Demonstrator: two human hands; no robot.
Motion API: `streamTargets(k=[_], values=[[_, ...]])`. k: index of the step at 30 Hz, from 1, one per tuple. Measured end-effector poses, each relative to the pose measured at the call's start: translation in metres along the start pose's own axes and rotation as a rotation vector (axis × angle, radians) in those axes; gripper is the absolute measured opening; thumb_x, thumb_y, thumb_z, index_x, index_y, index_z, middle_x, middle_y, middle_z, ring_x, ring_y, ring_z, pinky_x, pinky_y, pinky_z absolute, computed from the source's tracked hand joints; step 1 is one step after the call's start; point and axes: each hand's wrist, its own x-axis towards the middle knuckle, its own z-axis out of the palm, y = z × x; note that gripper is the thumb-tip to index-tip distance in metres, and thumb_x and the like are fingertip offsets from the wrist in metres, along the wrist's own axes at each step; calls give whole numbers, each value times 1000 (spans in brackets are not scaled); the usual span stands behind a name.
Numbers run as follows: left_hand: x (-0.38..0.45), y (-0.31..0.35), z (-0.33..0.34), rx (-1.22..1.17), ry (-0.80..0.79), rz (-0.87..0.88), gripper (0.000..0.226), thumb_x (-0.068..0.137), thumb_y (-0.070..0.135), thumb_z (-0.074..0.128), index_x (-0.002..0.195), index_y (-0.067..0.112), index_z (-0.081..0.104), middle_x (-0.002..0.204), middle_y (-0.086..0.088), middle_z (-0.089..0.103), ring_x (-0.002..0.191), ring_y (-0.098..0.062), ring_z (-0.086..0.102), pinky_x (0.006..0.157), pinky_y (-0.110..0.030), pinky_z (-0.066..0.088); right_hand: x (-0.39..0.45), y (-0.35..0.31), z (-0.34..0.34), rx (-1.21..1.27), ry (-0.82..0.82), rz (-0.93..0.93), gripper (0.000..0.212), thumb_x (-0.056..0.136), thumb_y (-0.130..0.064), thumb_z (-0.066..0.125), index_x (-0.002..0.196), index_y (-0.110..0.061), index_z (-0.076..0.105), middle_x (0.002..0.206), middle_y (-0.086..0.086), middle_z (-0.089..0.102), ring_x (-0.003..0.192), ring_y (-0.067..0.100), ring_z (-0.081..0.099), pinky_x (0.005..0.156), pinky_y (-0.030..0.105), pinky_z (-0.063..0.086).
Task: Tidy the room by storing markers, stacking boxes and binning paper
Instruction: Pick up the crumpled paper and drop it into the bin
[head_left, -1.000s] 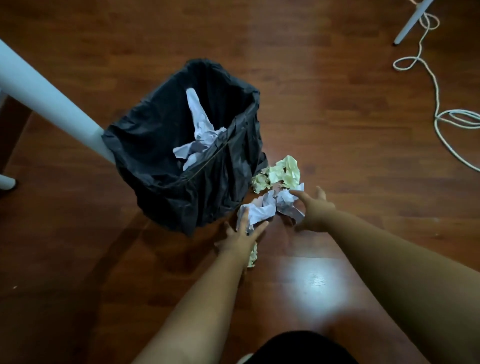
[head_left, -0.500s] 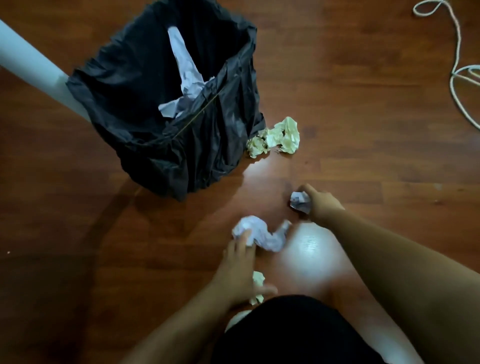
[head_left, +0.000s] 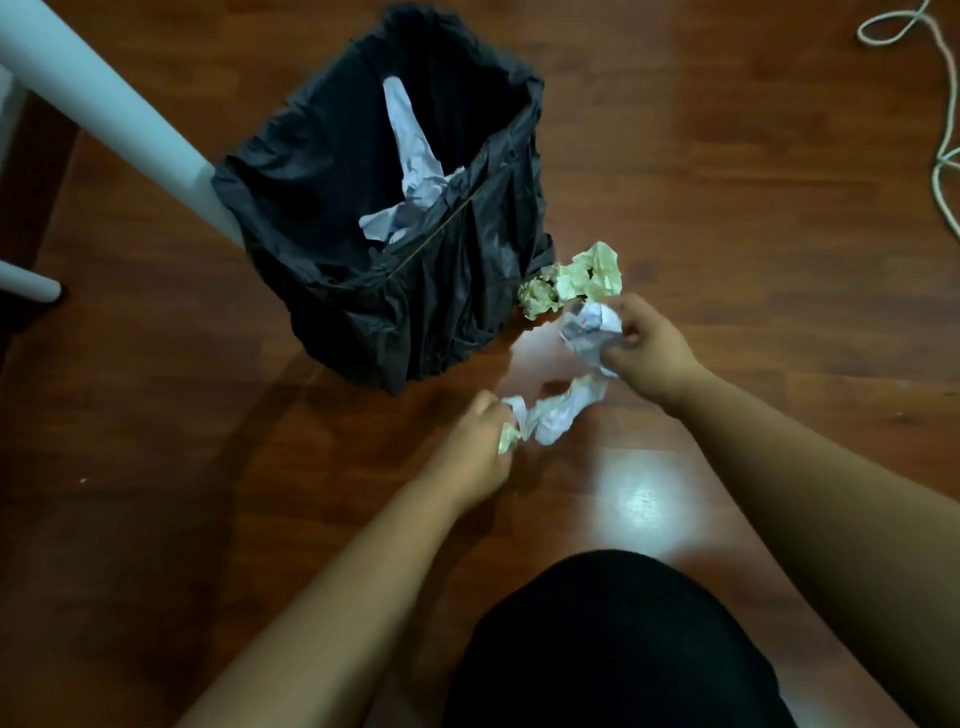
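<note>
1. Glossy reddish wood floor (head_left: 727, 156) carries a bin lined with a wrinkled black bag (head_left: 415, 291) at 11 o'clock.
2. Left hand (head_left: 475, 452) clenches crumpled white paper (head_left: 553, 413).
3. Right hand (head_left: 647, 353) grips another white wad (head_left: 589, 332).
4. Yellowish crumpled paper (head_left: 576, 278) lies touching the bag's base.

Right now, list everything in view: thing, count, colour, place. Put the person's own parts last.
bin: one, black liner, centre, on the floor, beside the white leg.
paper in bin: white, crumpled, count unclear, inside the bin.
yellow paper: crumpled clump, pale yellow, on the floor at the bin's right side.
white paper: crumpled, held in the right hand.
paper strip: crumpled, white, with a yellow scrap, held in the left hand.
white leg: one, white, upper left, slanting.
cord: one, white, looped, upper right.
floor: brown wood.
left hand: one, closed on paper.
right hand: one, closed on paper.
</note>
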Motion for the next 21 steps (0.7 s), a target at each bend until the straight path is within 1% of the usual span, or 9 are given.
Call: streamTargets(k=[3,8,10,13,14,16,18,19,21], values=[[0,46,-80,-2,262,74,12,80,18,62,89,18,55,99,4,45,84,-23,55,72,-35,46,-2,-80,-23,282,217,-223,26,81,-2,66,89,-27,66,91,2,69,79,13,62,71,37,55],[-8,75,-215,136,890,208,12,72,25,58,83,21,53,94,3,50,77,-10,45,63,-18,28,-5,-223,-54,575,400,-792,25,73,-5,78,86,-23,65,80,-17,69,74,-2,63,64,17,50],[6,69,-241,266,727,-26,23,82,34,57,100,20,57,109,-5,54,94,-22,50,75,-27,34,5,-258,-39,426,389,-796,25,75,-9,79,94,-21,69,85,-7,67,72,4,59,65,16,46],[9,64,-246,359,71,-434,68,87,73,38,145,36,33,155,-10,28,137,-37,25,110,-48,26,24,-272,-11,-255,-14,-509,41,87,-18,67,127,-23,64,95,-6,66,80,13,59,72,23,43],[3,64,-243,339,82,-450,71,86,77,32,147,42,28,161,-8,18,141,-36,18,112,-51,21,31,-266,-6,-377,-138,-418,47,89,-21,63,136,-25,56,113,-3,67,95,17,63,81,26,46],[-12,71,-234,332,462,-317,58,90,69,36,139,39,43,156,-7,29,135,-35,29,105,-51,29,41,-256,-12,-286,-140,-363,51,90,-28,60,141,-28,51,139,-3,56,115,17,59,95,28,46],[-16,89,-221,231,842,1,36,89,47,51,117,25,62,129,-7,55,113,-32,50,92,-43,39,51,-246,-27,32,-3,-349,45,87,-31,58,131,-28,60,129,-9,61,112,4,59,98,23,45],[-10,99,-208,146,861,188,28,87,37,55,108,20,65,115,-5,60,103,-29,55,86,-39,42,56,-238,-37,159,76,-321,39,85,-31,56,123,-29,65,118,-12,65,105,1,59,94,21,45],[13,119,-175,48,569,398,22,87,26,59,104,15,66,103,-3,62,95,-26,59,82,-37,46,66,-213,-56,241,203,-217,27,86,-28,52,106,-31,69,102,-8,68,94,10,61,84,26,47]])
